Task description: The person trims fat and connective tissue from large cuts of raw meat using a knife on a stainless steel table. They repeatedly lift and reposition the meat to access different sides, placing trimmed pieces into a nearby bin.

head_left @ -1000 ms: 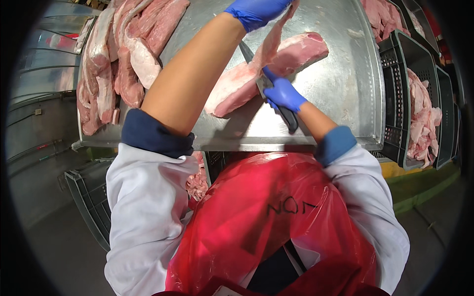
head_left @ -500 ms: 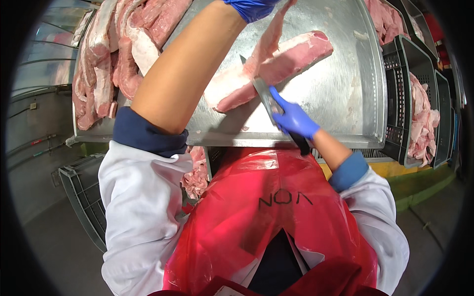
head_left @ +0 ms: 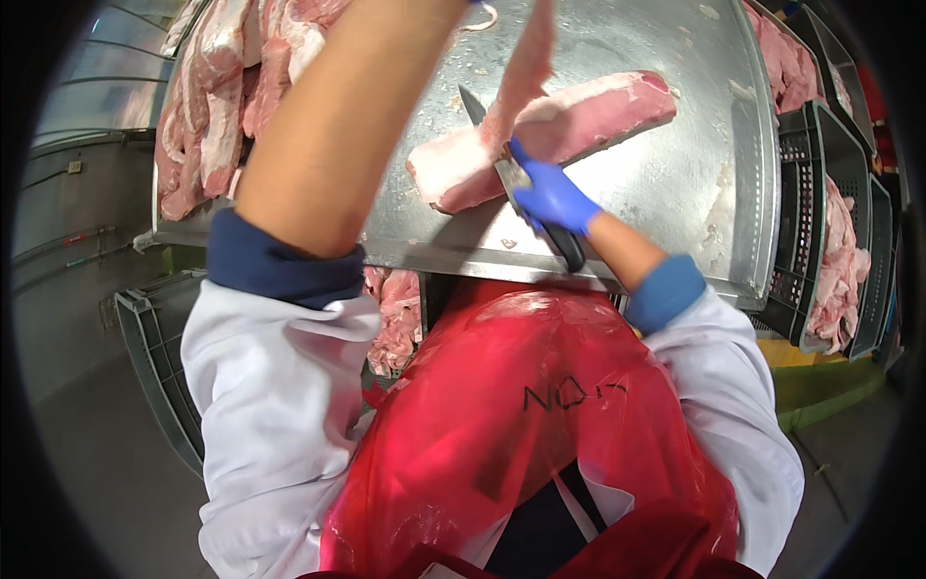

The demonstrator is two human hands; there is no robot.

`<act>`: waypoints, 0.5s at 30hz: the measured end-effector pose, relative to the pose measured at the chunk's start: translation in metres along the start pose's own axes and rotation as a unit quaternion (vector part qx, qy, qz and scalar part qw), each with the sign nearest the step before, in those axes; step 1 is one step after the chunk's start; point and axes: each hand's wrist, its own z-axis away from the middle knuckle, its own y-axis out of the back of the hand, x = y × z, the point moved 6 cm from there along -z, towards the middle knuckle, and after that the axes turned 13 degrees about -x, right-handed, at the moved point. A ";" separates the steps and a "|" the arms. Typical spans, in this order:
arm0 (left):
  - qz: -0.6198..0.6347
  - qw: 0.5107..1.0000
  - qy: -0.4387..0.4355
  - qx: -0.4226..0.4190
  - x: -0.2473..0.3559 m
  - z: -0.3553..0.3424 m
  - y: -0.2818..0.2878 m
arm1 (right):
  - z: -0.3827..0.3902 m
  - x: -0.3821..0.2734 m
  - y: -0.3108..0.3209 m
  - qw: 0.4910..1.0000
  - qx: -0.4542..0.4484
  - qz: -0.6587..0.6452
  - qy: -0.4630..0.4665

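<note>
My right hand (head_left: 555, 196) in a blue glove grips a black-handled knife (head_left: 475, 108), its blade crossing a long pink loin (head_left: 617, 116) with a pale fat side, lying diagonally on the steel work surface (head_left: 694, 203). A strip of pink-white trim (head_left: 521, 68) rises from the loin to the top edge. My left forearm (head_left: 338, 145) reaches up across the left half; of that hand only a sliver of blue glove (head_left: 474, 3) shows at the top edge, its fingers and whatever they hold hidden.
Several long meat pieces (head_left: 207, 106) are piled at the surface's left. Grey perforated crates stand at the right, one (head_left: 801, 212) holding trimmings (head_left: 837, 270), another pink meat (head_left: 776, 58). Below the near edge are more trimmings (head_left: 391, 318) and a crate (head_left: 154, 357) at lower left.
My left hand has moved up, almost out of view, and the trim strip stretches higher. My right hand with the knife slid toward me, then back up a little. The loin has shifted right.
</note>
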 end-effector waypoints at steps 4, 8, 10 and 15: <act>0.092 0.987 0.051 0.125 0.011 0.093 0.154 | 0.085 0.034 -0.018 0.994 -0.001 0.105 0.014; -0.628 0.585 0.514 -0.018 0.000 0.286 0.297 | 0.108 0.020 0.035 0.998 0.040 -0.053 -0.001; -0.541 0.675 0.493 -0.087 -0.060 0.295 0.208 | 0.080 0.011 0.058 0.992 0.099 -0.080 -0.014; -0.496 0.813 0.249 -0.174 -0.176 0.267 0.059 | -0.030 -0.013 0.030 0.975 0.106 -0.179 0.083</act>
